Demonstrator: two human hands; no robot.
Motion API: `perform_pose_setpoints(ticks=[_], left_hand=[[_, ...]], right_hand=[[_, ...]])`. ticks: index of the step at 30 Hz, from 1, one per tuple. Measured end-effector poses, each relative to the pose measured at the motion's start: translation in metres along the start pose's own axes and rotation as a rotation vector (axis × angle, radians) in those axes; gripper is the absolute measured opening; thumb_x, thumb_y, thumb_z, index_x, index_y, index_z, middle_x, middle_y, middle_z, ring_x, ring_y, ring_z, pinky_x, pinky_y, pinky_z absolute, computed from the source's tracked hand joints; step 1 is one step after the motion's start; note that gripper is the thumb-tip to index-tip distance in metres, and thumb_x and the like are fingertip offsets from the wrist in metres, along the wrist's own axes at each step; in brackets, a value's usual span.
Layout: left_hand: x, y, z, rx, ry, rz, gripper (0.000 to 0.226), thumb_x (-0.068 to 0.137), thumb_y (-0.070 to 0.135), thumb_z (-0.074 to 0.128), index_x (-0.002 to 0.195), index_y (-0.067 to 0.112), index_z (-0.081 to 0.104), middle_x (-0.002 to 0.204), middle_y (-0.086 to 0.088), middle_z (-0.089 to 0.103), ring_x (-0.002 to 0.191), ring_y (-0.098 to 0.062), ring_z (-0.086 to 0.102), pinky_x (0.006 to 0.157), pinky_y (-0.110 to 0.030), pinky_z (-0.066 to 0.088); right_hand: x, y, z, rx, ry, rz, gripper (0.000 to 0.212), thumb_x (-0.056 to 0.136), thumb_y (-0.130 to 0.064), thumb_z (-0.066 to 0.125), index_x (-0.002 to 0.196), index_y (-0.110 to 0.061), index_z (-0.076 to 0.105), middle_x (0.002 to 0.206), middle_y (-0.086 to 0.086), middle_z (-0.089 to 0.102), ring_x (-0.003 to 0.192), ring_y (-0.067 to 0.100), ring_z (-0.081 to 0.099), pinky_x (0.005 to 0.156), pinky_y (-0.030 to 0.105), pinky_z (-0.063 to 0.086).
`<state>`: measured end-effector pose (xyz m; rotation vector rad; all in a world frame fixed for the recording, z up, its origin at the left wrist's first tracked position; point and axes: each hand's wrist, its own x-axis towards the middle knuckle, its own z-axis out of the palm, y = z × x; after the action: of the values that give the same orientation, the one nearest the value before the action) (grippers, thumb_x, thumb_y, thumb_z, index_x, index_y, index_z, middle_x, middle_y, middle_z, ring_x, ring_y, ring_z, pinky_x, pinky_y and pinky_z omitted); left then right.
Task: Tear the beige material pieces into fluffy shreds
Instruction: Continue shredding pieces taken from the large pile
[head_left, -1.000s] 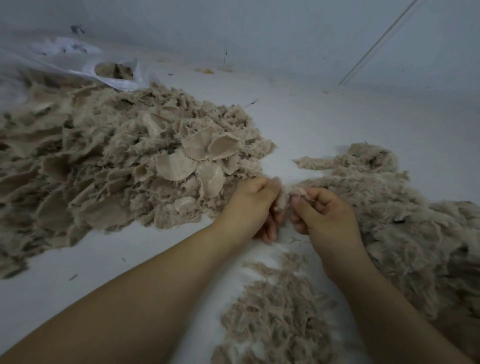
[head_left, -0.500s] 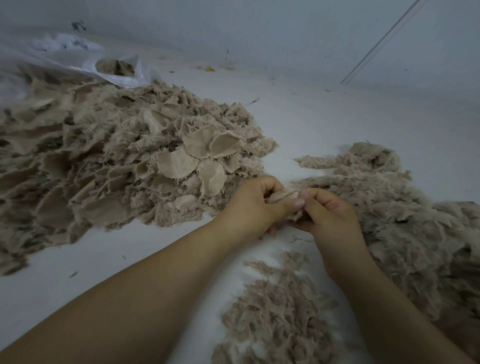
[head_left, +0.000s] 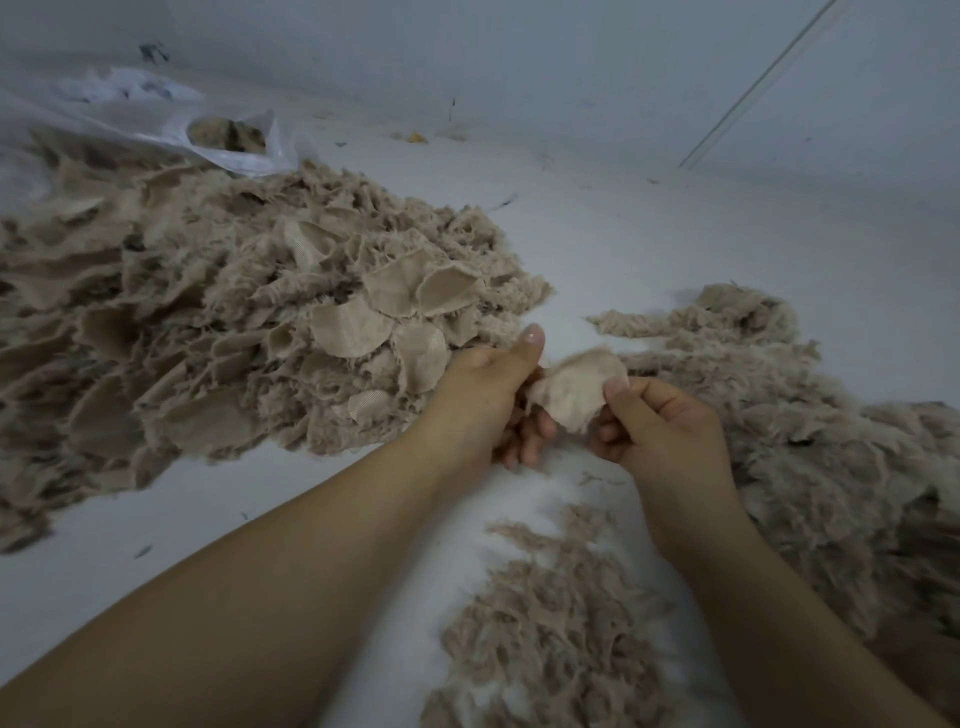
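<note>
A small beige material piece (head_left: 576, 389) is stretched flat between my two hands above the white surface. My left hand (head_left: 485, 402) grips its left edge, thumb raised and fingers curled under. My right hand (head_left: 660, 423) pinches its right edge between thumb and fingers. A large heap of beige pieces (head_left: 218, 332), some smooth and rounded, lies to the left. Fluffy shreds (head_left: 810, 441) are heaped to the right, and a smaller patch of shreds (head_left: 550, 623) lies between my forearms.
A clear plastic bag (head_left: 156, 130) with more beige material in its mouth lies at the back left. The white surface (head_left: 623, 234) runs to a pale wall with a thin dark line (head_left: 753, 83). Small bits of debris dot the back.
My hands were pressed together on a bunched piece. They have drawn slightly apart, and the piece now shows spread open between them.
</note>
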<state>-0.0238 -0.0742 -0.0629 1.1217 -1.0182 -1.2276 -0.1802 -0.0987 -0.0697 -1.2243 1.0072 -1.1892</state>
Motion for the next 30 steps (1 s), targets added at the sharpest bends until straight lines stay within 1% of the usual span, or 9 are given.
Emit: perform_pose_setpoints(ticks=[4, 7, 10, 13, 16, 21, 22, 26, 30], left_hand=[[-0.002, 0.001, 0.001, 0.130, -0.094, -0.016, 0.034, 0.097, 0.026, 0.060, 0.067, 0.010, 0.058, 0.054, -0.011, 0.062, 0.032, -0.018, 0.050, 0.034, -0.019, 0.033], [-0.003, 0.002, 0.001, 0.190, -0.120, -0.004, 0.042, 0.101, 0.026, 0.053, 0.063, 0.010, 0.058, 0.054, -0.017, 0.060, 0.034, -0.021, 0.048, 0.035, -0.021, 0.034], [-0.003, 0.003, 0.000, 0.252, -0.116, 0.020, 0.044, 0.101, 0.033, 0.051, 0.068, 0.006, 0.062, 0.048, -0.014, 0.056, 0.031, -0.021, 0.043, 0.036, -0.022, 0.032], [-0.002, 0.002, 0.000, 0.275, -0.123, 0.048, 0.047, 0.100, 0.034, 0.054, 0.063, 0.004, 0.060, 0.039, -0.006, 0.051, 0.026, -0.016, 0.038, 0.035, -0.020, 0.028], [-0.002, 0.000, -0.005, 0.067, -0.121, 0.036, 0.042, 0.096, 0.030, 0.057, 0.059, 0.011, 0.061, 0.035, -0.007, 0.046, 0.023, -0.015, 0.033, 0.033, -0.015, 0.023], [-0.005, 0.019, -0.027, 0.286, -0.831, -0.103, 0.019, 0.087, 0.014, 0.068, 0.098, -0.001, 0.071, 0.080, -0.024, 0.070, 0.049, -0.020, 0.060, 0.046, -0.024, 0.050], [-0.005, 0.019, -0.024, 0.310, -0.820, -0.113, 0.025, 0.087, 0.018, 0.070, 0.100, -0.003, 0.069, 0.082, -0.025, 0.068, 0.050, -0.021, 0.060, 0.047, -0.025, 0.051], [-0.003, 0.013, -0.005, 0.238, -0.327, -0.153, 0.039, 0.090, 0.040, 0.062, 0.087, 0.002, 0.054, 0.061, -0.017, 0.055, 0.034, -0.016, 0.049, 0.030, -0.020, 0.036], [-0.002, 0.007, 0.001, 0.172, -0.125, -0.039, 0.035, 0.100, 0.024, 0.054, 0.075, -0.001, 0.053, 0.044, -0.008, 0.049, 0.028, -0.016, 0.038, 0.031, -0.018, 0.024]], right_hand=[[0.001, -0.001, 0.001, -0.010, 0.025, 0.024, 0.029, 0.099, -0.022, 0.061, 0.072, -0.014, 0.068, 0.060, 0.000, 0.062, 0.058, 0.013, 0.058, 0.059, 0.027, 0.055], [-0.002, -0.002, 0.004, -0.077, -0.047, -0.001, 0.030, 0.091, -0.037, 0.066, 0.071, -0.016, 0.070, 0.063, 0.001, 0.066, 0.059, 0.012, 0.061, 0.059, 0.025, 0.057], [-0.003, -0.002, 0.005, -0.127, -0.066, -0.005, 0.022, 0.093, -0.021, 0.068, 0.073, -0.014, 0.072, 0.056, -0.003, 0.063, 0.053, 0.009, 0.056, 0.053, 0.021, 0.053], [0.000, -0.002, 0.002, -0.084, -0.015, 0.029, 0.035, 0.096, -0.018, 0.065, 0.062, -0.023, 0.071, 0.051, -0.007, 0.058, 0.047, 0.005, 0.054, 0.050, 0.020, 0.052], [0.003, -0.002, 0.000, 0.012, 0.078, 0.061, 0.039, 0.098, -0.017, 0.063, 0.059, -0.020, 0.069, 0.048, -0.007, 0.053, 0.044, 0.005, 0.049, 0.048, 0.020, 0.050], [0.002, -0.002, -0.002, -0.033, 0.069, 0.026, 0.045, 0.096, -0.019, 0.066, 0.051, -0.020, 0.060, 0.050, -0.001, 0.046, 0.046, 0.009, 0.047, 0.046, 0.021, 0.048], [0.001, -0.001, -0.002, -0.046, 0.051, 0.016, 0.047, 0.094, -0.020, 0.067, 0.049, -0.021, 0.057, 0.050, 0.000, 0.044, 0.045, 0.010, 0.046, 0.046, 0.021, 0.047], [0.001, -0.003, 0.000, -0.023, -0.022, 0.017, 0.048, 0.093, -0.019, 0.069, 0.046, -0.023, 0.060, 0.046, -0.005, 0.048, 0.043, 0.006, 0.048, 0.049, 0.019, 0.048], [-0.001, -0.002, 0.003, -0.053, -0.027, -0.006, 0.041, 0.098, -0.023, 0.063, 0.057, -0.019, 0.067, 0.051, -0.004, 0.055, 0.046, 0.006, 0.050, 0.050, 0.020, 0.049]])
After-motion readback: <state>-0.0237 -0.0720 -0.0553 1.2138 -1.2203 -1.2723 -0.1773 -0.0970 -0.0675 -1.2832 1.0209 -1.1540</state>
